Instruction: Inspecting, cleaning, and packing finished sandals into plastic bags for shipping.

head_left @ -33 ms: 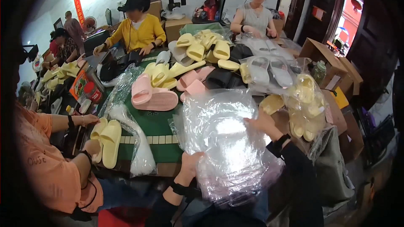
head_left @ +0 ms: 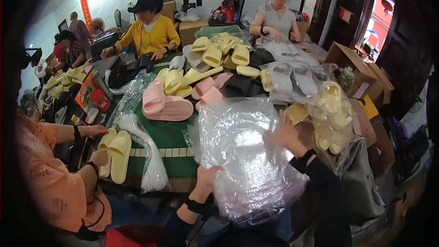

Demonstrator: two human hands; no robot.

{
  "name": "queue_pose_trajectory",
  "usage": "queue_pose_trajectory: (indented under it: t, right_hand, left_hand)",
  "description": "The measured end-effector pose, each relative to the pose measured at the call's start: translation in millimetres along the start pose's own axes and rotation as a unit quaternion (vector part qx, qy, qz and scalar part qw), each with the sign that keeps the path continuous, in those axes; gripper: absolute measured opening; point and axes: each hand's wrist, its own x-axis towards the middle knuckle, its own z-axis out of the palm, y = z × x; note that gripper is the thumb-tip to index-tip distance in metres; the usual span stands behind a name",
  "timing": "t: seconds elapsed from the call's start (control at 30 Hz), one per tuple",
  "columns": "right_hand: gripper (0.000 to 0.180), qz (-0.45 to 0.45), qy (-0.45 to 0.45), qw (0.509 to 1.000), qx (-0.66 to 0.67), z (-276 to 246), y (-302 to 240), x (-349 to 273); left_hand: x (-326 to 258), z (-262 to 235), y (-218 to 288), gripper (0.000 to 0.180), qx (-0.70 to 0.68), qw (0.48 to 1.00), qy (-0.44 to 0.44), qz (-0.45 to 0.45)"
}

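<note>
A stack of clear plastic bags (head_left: 242, 155) lies in front of me at the table's near edge, shiny with glare and pinkish at its lower end. My left hand (head_left: 206, 182) is closed on the stack's left edge, its fingers partly hidden beneath. At the right edge is my right hand (head_left: 289, 133), fingers stretched and apart, thumb close to the top bag; whether it touches is hard to tell. Just beyond the bags lie pink slippers (head_left: 171, 109) and black slippers (head_left: 244, 85). Yellow slippers in clear wrapping (head_left: 331, 114) are piled to the right of my right hand.
Left of me, a person in an orange shirt (head_left: 59, 169) handles a yellow slipper pair (head_left: 120, 155). A bundle of white material in plastic (head_left: 144, 151) lies between us on the green table (head_left: 178, 162). Two people work across the table. Cardboard boxes (head_left: 354, 71) stand at right.
My right hand's fingers have lifted and spread away from the thumb at the bags' right edge. My left hand and the stack have hardly moved.
</note>
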Motion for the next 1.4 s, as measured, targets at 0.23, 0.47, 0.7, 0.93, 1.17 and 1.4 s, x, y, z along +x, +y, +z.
queue_pose_trajectory:
  t: [0.23, 0.47, 0.7, 0.93, 1.17, 1.4]
  right_hand:
    - [0.087, -0.288, -0.131, 0.941, -0.118, 16.4, -47.7, -77.5]
    - [0.087, -0.374, -0.18, 0.904, -0.1, 41.6, -20.7, -81.4]
    - [0.087, -0.383, -0.18, 0.899, -0.113, 43.6, -7.7, -80.2]
    - [0.094, -0.405, -0.211, 0.889, -0.021, 17.2, 13.2, -55.4]
    - [0.084, -0.358, -0.216, 0.907, -0.057, -6.3, 41.1, -49.5]
    - [0.063, -0.283, -0.198, 0.936, 0.069, -54.9, -43.0, 18.5]
  left_hand:
    - [-4.1, -6.0, 16.7, 0.027, -0.019, 0.996, -0.083, -0.033]
    - [1.5, -31.4, 15.5, 0.072, 0.112, 0.989, -0.005, 0.1]
    - [-41.3, 43.9, 49.9, 0.069, 0.633, 0.64, -0.103, 0.423]
    - [-12.9, 36.4, 5.3, 0.09, 0.756, 0.492, -0.186, 0.39]
    - [-12.7, 29.7, -8.6, 0.088, 0.732, 0.509, -0.188, 0.413]
    - [-16.7, 24.9, -4.6, 0.083, 0.742, 0.514, -0.167, 0.398]
